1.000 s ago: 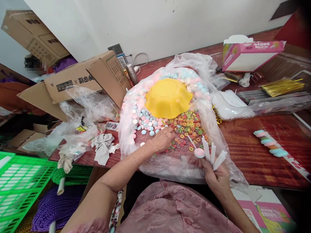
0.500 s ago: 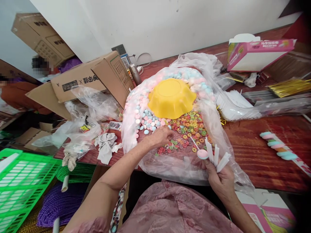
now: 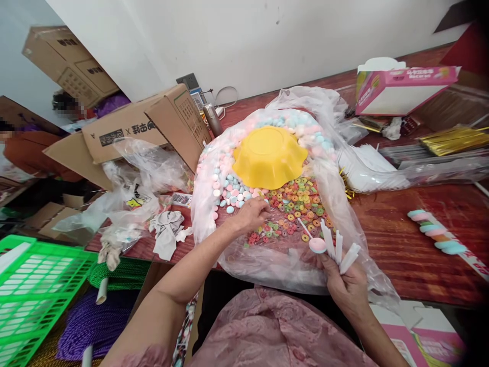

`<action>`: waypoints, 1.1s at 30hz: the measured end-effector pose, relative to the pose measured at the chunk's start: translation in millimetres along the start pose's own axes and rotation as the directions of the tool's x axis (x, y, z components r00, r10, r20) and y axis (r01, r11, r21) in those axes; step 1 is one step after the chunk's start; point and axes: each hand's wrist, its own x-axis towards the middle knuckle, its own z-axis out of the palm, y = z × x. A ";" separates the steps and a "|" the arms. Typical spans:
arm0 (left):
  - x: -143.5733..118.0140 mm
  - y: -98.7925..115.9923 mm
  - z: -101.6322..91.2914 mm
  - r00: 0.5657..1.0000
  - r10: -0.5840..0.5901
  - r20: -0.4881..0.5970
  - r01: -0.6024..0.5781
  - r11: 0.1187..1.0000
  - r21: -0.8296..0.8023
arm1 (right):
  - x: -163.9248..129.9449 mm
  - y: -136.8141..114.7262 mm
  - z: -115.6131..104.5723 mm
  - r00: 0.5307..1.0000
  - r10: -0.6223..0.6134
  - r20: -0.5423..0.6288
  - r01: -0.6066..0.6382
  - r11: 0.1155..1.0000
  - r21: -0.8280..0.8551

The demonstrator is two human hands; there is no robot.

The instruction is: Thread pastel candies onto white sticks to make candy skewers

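Note:
My left hand (image 3: 252,214) is over the loose candy with its fingers curled down and close together. What they pinch, if anything, I cannot make out. Under and beside it lie sugared gummy rings (image 3: 301,196) and pink and blue marshmallows (image 3: 237,196). My right hand (image 3: 347,278) is closed around several white sticks (image 3: 338,247). At its thumb and fingertips is a pink-and-blue marshmallow (image 3: 318,245) with a thin white stick passing through it. An upturned yellow bowl (image 3: 269,153) with a wavy rim rests on the candy. Clear plastic sheeting (image 3: 263,260) lies around and beneath the pile.
Open cardboard boxes (image 3: 126,127) stand at the left, near a crumpled grey cloth (image 3: 167,229) and a green basket (image 3: 34,295). A finished candy skewer (image 3: 437,232) lies at the right, below packs of white sticks (image 3: 369,165) and a pink carton (image 3: 405,92). Another person (image 3: 34,150) sits far left.
My left hand shows only a slight shift of the fingers over the candy. My right hand keeps its hold on the sticks and marshmallow. The view has tilted slightly.

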 end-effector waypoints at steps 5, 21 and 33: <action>12.8 0.3 0.4 0.996 -0.032 0.088 0.031 0.999 0.005 | 2.0 -4.8 -1.0 1.000 0.019 0.022 -0.019 1.000 -0.011; -25.7 15.3 15.5 0.979 -0.090 -0.184 -0.028 0.831 -0.555 | -0.4 -0.9 0.2 0.953 -0.236 0.188 0.266 0.952 -0.152; -70.3 35.1 17.7 0.856 -0.410 -0.314 -0.259 0.185 -0.948 | 3.5 -23.3 3.2 0.930 -0.200 0.308 0.265 0.946 -0.187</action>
